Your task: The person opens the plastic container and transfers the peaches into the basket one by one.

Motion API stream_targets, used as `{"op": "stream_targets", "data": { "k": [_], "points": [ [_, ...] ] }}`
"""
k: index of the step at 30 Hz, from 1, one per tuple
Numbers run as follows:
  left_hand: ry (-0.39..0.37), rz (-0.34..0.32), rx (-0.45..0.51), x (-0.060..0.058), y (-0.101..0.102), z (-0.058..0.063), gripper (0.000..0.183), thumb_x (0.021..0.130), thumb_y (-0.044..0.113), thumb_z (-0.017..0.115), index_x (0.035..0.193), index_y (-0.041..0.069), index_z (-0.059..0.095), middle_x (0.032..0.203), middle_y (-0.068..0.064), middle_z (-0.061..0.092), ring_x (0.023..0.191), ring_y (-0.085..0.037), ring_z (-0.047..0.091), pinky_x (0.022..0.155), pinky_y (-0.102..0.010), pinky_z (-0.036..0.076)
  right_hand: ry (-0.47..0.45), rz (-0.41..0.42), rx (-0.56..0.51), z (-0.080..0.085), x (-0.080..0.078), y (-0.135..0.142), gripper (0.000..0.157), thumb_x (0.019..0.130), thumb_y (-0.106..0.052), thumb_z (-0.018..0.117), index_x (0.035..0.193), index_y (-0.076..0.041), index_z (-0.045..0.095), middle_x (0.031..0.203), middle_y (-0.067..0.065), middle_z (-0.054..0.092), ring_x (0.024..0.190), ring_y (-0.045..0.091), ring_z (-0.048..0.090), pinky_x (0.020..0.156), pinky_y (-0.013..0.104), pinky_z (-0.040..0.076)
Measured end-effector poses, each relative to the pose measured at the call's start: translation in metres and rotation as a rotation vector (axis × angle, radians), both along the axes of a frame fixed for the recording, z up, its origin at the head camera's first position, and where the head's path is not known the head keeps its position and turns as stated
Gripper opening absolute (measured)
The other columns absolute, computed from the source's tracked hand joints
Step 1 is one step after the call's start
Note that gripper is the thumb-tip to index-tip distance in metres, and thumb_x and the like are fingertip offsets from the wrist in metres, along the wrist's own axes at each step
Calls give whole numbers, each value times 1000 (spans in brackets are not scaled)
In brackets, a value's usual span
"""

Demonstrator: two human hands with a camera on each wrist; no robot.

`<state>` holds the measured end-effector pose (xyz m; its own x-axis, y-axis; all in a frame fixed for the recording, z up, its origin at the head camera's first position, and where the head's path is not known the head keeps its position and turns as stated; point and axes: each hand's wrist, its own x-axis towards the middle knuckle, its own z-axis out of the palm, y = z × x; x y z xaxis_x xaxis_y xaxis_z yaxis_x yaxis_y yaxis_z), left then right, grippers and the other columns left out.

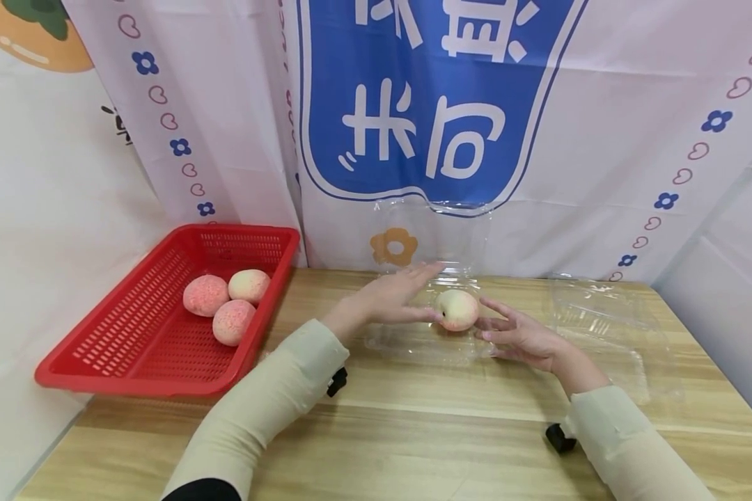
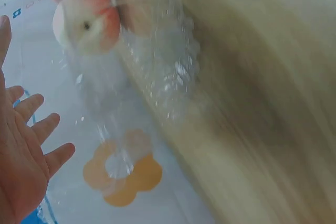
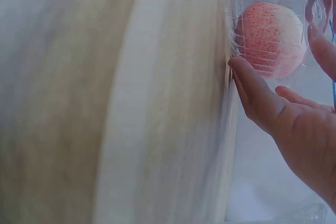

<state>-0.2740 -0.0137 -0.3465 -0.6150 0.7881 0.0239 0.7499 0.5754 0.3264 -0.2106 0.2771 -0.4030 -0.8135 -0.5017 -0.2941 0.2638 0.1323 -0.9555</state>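
Note:
A pale peach with a pink blush (image 1: 457,310) sits in a clear plastic clamshell box (image 1: 407,344), whose lid (image 1: 432,229) stands raised against the backdrop. My left hand (image 1: 395,296) reaches over the box's left side, fingers straight and spread, thumb tip close to the peach. Its spread fingers show again at the edge of the left wrist view. To the right of the peach, my right hand (image 1: 526,337) has its fingers at the box's right wall, loosely bent. In the right wrist view, the peach's redder side (image 3: 270,38) shows through the clear plastic.
A red plastic basket (image 1: 125,362) on the left holds three more peaches (image 1: 234,322). At the right of the wooden table (image 1: 413,445) lies another clear plastic box (image 1: 614,348). A printed cloth backdrop (image 1: 244,104) hangs behind the table's back edge.

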Motion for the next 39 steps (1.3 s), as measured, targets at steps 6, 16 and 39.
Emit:
{"op": "stream_targets", "data": {
  "k": [6,16,39],
  "points": [
    [-32,9,19,-1,14,-11,94,91,64,56,161,22,10,168,-2,17,154,-22,22,122,-45,27,6,3,8,0,0,0,90,99,-13,59,160,-15,-8,163,28,7,149,45,17,100,32,48],
    [-59,0,16,-3,29,-20,94,91,58,62,161,17,14,165,-5,24,152,-24,26,122,-45,29,15,17,8,-2,-1,1,90,100,-14,58,160,-15,-8,163,28,7,149,45,16,102,34,47],
    [-71,-77,8,-4,47,-31,96,81,26,83,157,11,27,158,-9,39,145,-23,40,121,-35,31,14,14,5,1,0,1,90,99,-14,59,160,-16,-8,163,29,7,149,44,19,100,33,48]
  ]
}}
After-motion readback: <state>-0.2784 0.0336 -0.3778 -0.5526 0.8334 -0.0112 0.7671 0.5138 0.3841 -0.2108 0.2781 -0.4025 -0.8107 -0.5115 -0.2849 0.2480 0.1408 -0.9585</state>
